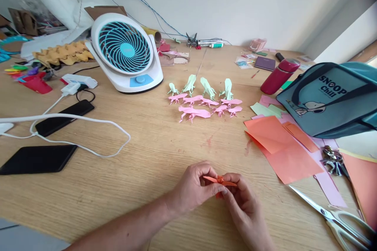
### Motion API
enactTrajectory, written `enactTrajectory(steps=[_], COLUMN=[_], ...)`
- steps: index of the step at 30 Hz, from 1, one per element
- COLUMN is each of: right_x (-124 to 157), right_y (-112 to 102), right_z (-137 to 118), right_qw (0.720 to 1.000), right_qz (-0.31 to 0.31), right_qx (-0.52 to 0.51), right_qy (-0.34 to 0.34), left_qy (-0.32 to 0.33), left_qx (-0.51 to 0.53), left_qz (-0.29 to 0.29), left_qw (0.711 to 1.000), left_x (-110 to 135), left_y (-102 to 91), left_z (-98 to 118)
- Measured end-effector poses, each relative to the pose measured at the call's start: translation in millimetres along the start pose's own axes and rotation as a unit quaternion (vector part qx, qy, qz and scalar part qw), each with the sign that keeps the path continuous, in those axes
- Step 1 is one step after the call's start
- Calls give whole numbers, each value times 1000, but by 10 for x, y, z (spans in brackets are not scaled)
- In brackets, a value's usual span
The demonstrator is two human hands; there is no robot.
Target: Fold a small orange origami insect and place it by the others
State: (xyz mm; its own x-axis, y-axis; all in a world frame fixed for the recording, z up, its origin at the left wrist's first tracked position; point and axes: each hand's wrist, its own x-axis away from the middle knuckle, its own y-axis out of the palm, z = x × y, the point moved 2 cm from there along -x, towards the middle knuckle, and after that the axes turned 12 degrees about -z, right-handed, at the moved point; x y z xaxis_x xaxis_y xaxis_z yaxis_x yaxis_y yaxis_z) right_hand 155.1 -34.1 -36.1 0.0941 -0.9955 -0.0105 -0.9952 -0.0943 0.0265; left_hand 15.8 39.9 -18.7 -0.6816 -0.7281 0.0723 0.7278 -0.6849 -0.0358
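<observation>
With twelve o'clock straight ahead of the person, the orange fold [220, 180] is at the near side of the bench [147, 172], between the hands. Left hand [191, 186] and right hand [246, 204] both have their grip closed on it, thumb against fingers. Its two slim points spread toward nine and three.

At twelve, well apart from the hands, seven pink figures [194, 112] stand clustered, with four green figures [207, 88] in a row just behind. The fan [126, 47] stands at half past ten. Around half past nine lie the far phone [66, 117] and near phone [38, 159]; a white cable [59, 115] crosses the far one in view and loops toward the hands.

One to four is the crowded side: the bottle [279, 76] at one, the bag [326, 100] nearer two, overlapping orange sheets [294, 160] at two. Scissors [326, 215] lie between three and four, blades pointing to ten, tip at the sheets' near corner.
</observation>
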Motion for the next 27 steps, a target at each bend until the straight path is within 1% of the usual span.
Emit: enactTrajectory(steps=[2, 3, 4, 5, 7, 9, 10, 11, 13, 14, 16, 18, 20, 23, 26, 27], right_x=[19, 29, 42, 58, 87, 121, 136, 148, 162, 163, 156, 134, 109, 89, 103, 112], right_y=[7, 19, 27, 31, 57, 57, 54, 48, 30, 21, 1, -2, 10, 33, 21, 9], right_z=[21, 34, 45, 58, 79, 96, 101, 102, 95, 86, 59, 13, -41, -93, -85, -73], right_qw=[1000, 999, 999, 998, 998, 996, 995, 995, 996, 997, 997, 997, 996, 996, 997, 997], right_qz=[4, -6, 0, 22, 26, 76, 88, 90, 64, 41, 24, 21, 34, 46, 53, 56], right_qx=[22, 38, 51, 61, 55, 33, 29, 30, 45, 54, 68, 75, 77, 65, 56, 51], right_qy=[3, 6, 2, 6, 11, 29, 36, 42, 41, 36, 35, 31, 26, 26, 31, 33], left_qy=[-5, -8, -15, -22, -23, -16, -9, -5, -5, -11, -26, -40, -48, -52, -55, -46], left_qx=[-22, -27, -26, -19, -7, 5, 12, 17, 26, 31, 51, 84, 122, 160, 170, 174], left_qz=[10, 11, 9, 10, 1, -2, -8, -15, -26, -23, -2, 19, 27, 26, 23, 19], left_qw=[1000, 1000, 1000, 1000, 1000, 1000, 1000, 1000, 999, 999, 998, 996, 991, 985, 984, 984], left_x=[21, 33, 45, 56, 73, 81, 81, 80, 74, 69, 60, 54, 53, 55, 60, 62], left_y=[-9, -13, -18, -26, -41, -57, -61, -63, -64, -66, -75, -85, -92, -94, -69, -51], left_z=[0, 3, 5, 7, 18, 28, 32, 35, 34, 29, 15, -2, -15, -18, -16, -14])
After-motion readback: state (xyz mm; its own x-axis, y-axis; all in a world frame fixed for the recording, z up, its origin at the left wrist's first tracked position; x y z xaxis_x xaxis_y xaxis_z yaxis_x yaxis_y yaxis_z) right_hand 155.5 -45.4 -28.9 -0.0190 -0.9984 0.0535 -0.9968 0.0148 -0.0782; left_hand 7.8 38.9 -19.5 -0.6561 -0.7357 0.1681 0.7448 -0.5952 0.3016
